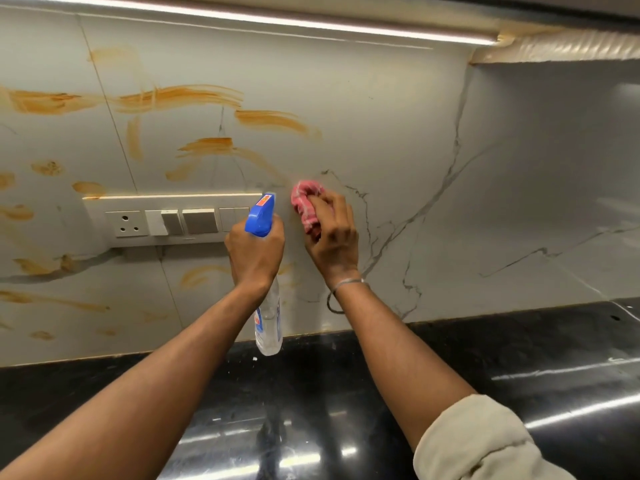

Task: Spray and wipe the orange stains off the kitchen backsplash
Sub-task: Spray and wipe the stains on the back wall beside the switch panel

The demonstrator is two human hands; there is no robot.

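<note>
Left hand [254, 252] grips spray bottle [268, 320] — right hand [332, 233] presses pink cloth [306, 206] against backsplash [381, 140].

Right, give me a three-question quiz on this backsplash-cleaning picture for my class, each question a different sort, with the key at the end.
1. True or false: the left hand holds the bottle.
2. Where on the backsplash do most orange stains lie? A) left of the hands B) right of the hands C) evenly on both sides
3. Fill in: the right hand presses a pink ____ against the wall.
Key: 1 true; 2 A; 3 cloth.
</note>
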